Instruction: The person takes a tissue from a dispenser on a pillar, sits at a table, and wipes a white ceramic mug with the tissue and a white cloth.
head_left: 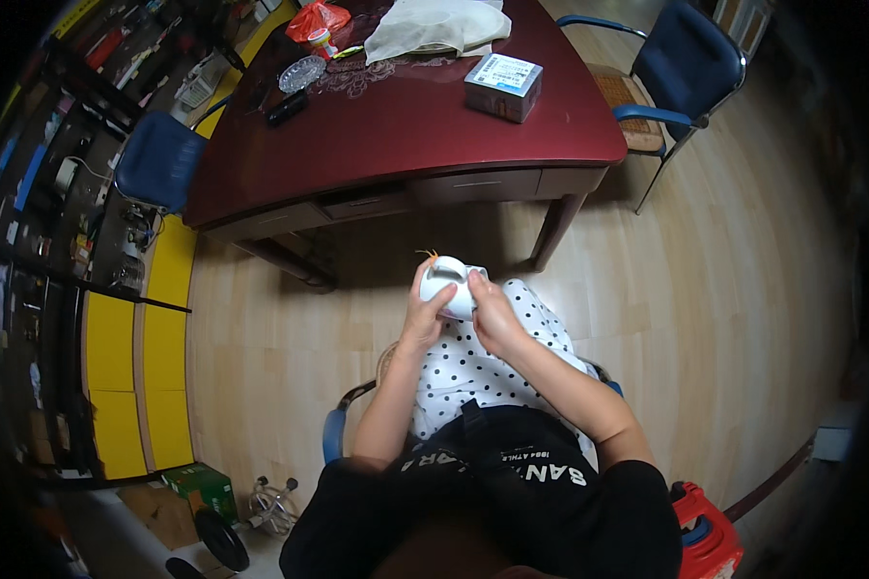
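While both hands [459, 307] clamp the small rounded white plastic device [446, 286] above the lap, loosened grip likely drops it onto the wooden floor [705, 289].

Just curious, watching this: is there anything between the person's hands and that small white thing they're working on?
Nothing visible. Both the left hand and the right hand already grip the white object directly, over the polka-dot cloth on the lap.

Head-worn fisheye, downward over lap

Black short-sleeved shirt [512, 492] with white lettering, bare forearms.
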{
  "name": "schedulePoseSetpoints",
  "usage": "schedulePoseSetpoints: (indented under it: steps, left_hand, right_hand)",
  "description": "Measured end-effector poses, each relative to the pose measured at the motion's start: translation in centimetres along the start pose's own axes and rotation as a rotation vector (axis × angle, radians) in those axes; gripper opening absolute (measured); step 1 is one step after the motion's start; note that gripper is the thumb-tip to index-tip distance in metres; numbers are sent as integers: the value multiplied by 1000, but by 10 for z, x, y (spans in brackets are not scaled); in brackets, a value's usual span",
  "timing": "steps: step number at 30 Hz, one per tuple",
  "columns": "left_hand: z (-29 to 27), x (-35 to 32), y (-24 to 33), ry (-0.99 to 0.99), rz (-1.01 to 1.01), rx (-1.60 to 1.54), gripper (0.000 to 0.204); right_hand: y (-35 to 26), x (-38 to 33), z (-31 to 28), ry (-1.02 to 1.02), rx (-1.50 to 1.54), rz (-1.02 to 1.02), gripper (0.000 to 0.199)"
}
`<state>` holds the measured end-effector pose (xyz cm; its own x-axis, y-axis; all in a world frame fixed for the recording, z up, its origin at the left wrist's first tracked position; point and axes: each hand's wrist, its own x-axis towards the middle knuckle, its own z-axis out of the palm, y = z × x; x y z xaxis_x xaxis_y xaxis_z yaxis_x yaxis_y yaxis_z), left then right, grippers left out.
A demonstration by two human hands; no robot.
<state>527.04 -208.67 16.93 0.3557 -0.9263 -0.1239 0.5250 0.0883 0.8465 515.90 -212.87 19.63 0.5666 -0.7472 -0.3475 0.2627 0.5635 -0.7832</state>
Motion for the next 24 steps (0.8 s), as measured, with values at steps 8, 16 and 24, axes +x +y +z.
schedulePoseSetpoints:
  steps: [8, 16, 24]
  left_hand:
    - [-22, 6, -13, 85, -283, -163, 39]
    - [-16, 8, 3, 73, -586, -573, 66]
    - [31, -12, 27, -464, -710, -1126, 60]
  right_hand:
    - [24, -4, -32, -416, -1305, -725, 28]
    - [-48, -10, -48, -288, -658, -450, 28]
    - [-84, -41, -71, -256, 563, -13, 38]
